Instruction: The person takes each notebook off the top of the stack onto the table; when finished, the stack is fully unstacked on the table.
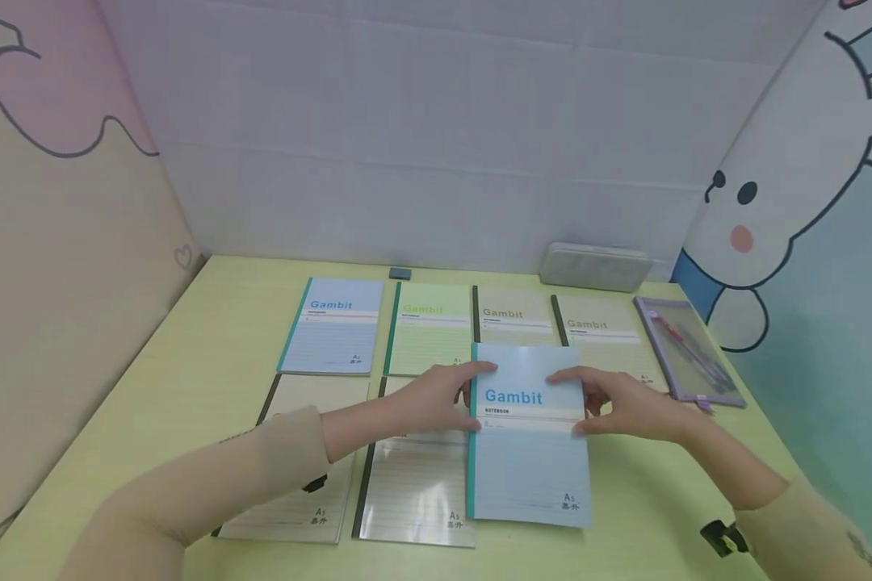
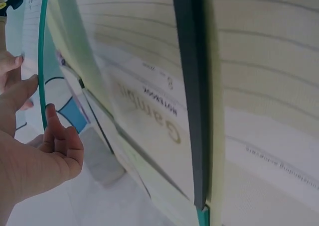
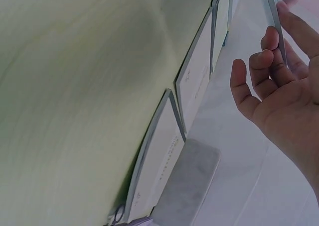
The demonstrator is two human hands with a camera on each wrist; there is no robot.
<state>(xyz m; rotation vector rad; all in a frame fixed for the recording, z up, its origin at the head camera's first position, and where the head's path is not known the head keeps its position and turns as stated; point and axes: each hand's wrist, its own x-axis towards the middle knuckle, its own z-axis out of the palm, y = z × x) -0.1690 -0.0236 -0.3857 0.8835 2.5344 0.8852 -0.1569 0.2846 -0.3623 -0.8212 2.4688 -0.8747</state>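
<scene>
A blue Gambit notebook (image 1: 526, 468) is held up over the table between both hands, cover facing me. My left hand (image 1: 436, 395) grips its teal spine edge, thumb and fingers on either side. On the opposite edge my right hand (image 1: 625, 403) pinches it the same way. In the left wrist view, the left hand (image 2: 40, 151) holds the teal spine (image 2: 43, 61) well above the other notebooks. The right wrist view has the right hand (image 3: 289, 76) around the notebook's thin edge (image 3: 277, 27), its lower fingers curled loosely. Beneath the left forearm lie two beige notebooks, one (image 1: 421, 492) close beside the blue one.
Along the back lie a blue notebook (image 1: 330, 331), a green notebook (image 1: 429, 331) and two beige ones (image 1: 512, 311). A purple-edged pouch (image 1: 690, 351) with pens lies at right. A grey case (image 1: 594, 268) and a small dark eraser-like block (image 1: 400, 273) stand near the back wall.
</scene>
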